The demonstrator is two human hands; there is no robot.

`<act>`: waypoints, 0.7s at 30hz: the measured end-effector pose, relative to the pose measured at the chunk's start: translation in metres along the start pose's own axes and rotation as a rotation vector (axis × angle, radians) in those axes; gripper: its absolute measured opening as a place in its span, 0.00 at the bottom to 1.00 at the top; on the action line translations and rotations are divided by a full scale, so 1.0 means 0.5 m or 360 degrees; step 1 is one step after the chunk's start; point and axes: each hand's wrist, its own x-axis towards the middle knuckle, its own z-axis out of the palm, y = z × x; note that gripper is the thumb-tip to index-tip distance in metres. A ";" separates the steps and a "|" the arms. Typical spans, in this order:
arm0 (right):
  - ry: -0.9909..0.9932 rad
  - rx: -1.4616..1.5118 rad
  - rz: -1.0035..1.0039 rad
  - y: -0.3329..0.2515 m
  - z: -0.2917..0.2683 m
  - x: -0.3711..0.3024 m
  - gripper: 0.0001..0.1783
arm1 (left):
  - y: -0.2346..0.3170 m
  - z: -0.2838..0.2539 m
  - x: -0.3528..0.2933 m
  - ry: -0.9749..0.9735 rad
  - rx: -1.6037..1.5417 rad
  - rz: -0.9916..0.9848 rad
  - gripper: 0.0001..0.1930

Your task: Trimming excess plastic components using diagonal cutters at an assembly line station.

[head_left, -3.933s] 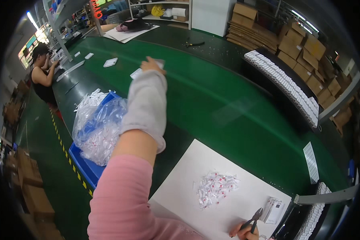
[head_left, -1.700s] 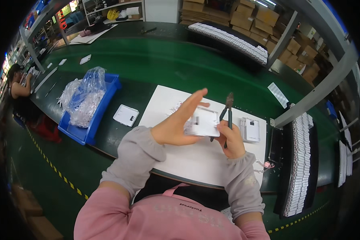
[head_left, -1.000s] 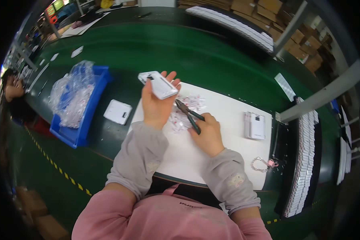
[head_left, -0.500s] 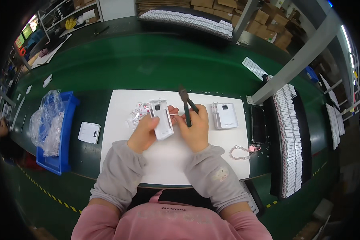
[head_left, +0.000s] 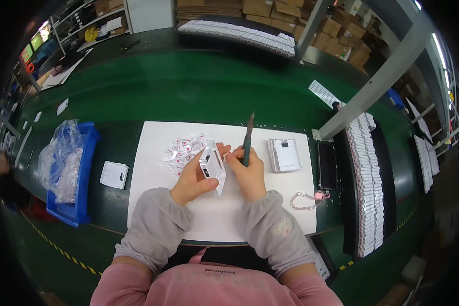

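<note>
My left hand (head_left: 189, 182) is closed round a white rectangular plastic housing (head_left: 217, 170), tilted up on edge with its hollow side partly showing. Pliers with dark green handles (head_left: 247, 144) stand in my right hand (head_left: 251, 177), jaws pointing away from me and seen edge-on. The fingertips of that hand are close to the housing's right edge; whether they touch it or pinch anything small I cannot tell. Just beyond my left hand lies a loose pile of small white-and-red packets (head_left: 184, 151) on the white sheet (head_left: 209, 219).
Stacked white housings (head_left: 284, 156) sit right of my hands, near a beaded bracelet (head_left: 303, 201) and a black phone (head_left: 327, 166). Leftward are another white piece (head_left: 114, 174) and a blue bin (head_left: 82, 196) with plastic bags. A metal post (head_left: 377, 76) rises beside long rows of white pieces (head_left: 366, 188).
The housing has been tipped from nearly face-up to steeply on edge. The pliers have turned so their handles line up, and their jaws have shifted right.
</note>
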 end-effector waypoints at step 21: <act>-0.0660 0.0143 -0.0271 -0.070 -0.036 -0.022 0.06 | -0.006 -0.027 0.000 -0.0043 0.0257 -0.0132 0.42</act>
